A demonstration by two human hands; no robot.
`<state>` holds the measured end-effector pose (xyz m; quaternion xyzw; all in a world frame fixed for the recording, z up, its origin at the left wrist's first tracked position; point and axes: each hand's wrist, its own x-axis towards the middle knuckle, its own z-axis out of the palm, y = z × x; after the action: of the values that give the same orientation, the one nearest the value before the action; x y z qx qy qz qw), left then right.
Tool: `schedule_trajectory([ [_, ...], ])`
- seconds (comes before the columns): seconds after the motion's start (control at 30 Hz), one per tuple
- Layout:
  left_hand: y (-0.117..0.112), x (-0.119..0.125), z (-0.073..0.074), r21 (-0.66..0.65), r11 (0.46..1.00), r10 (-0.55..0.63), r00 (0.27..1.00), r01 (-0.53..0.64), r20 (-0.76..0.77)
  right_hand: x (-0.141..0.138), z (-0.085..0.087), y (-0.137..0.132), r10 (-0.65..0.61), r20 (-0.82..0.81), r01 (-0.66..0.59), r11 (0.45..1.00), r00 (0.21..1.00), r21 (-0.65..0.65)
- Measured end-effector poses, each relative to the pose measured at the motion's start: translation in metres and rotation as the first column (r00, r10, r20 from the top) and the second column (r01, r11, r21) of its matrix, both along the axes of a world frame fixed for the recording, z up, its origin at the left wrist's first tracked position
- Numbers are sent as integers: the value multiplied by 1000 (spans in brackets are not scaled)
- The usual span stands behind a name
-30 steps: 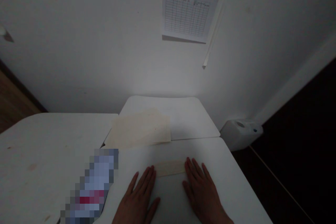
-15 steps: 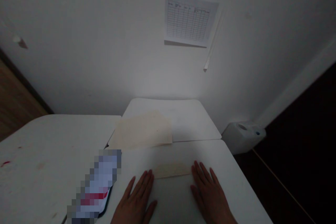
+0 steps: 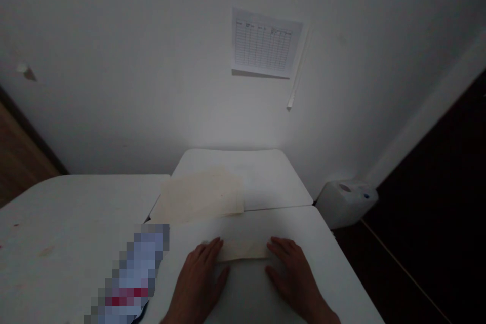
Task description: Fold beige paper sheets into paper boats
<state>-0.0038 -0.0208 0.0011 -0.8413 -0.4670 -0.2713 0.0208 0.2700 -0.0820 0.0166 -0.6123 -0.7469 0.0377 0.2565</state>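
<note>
My left hand (image 3: 199, 276) and my right hand (image 3: 294, 276) lie palm down on a white table (image 3: 334, 273), fingers stretched forward. Between their fingertips lies a small folded cream paper strip (image 3: 243, 249). Both hands touch its ends, the left at its left edge and the right at its right edge. Neither hand grips anything. Farther back, a stack of larger cream sheets (image 3: 201, 195) rests across the seam between the tables.
A pixelated object (image 3: 131, 278) lies left of my left hand. Another white table (image 3: 68, 228) stands to the left. A printed chart (image 3: 264, 45) hangs on the wall. A white container (image 3: 347, 202) sits on the dark floor at right.
Both hands have slid forward and inward until their fingertips meet the ends of the paper strip. The camera has tipped slightly, so the view has shifted.
</note>
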Motion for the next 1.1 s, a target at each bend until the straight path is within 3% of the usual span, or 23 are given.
schedule_trajectory([
  [0.13,16,10,3,-29,996,-78,995,80,67,-10,11,16,17,-79,-16,1000,997,13],
  [0.27,22,19,14,-68,991,-102,977,116,188,-14,11,32,-10,-245,25,998,969,57],
  [0.43,26,29,30,-207,975,-13,957,76,291,-20,11,52,-99,-556,146,988,825,40],
  [0.63,35,38,50,-396,917,40,974,53,222,-32,6,73,-160,-749,228,974,643,-12],
  [0.83,45,46,70,-519,854,15,995,40,101,-37,0,79,-147,-792,199,979,593,-33],
  [0.97,52,55,71,-533,840,-37,992,95,119,-38,-1,76,-115,-821,128,990,559,-52],
  [1.1,56,63,59,-557,808,-88,973,195,212,-40,1,73,-109,-822,104,993,559,-61],
])
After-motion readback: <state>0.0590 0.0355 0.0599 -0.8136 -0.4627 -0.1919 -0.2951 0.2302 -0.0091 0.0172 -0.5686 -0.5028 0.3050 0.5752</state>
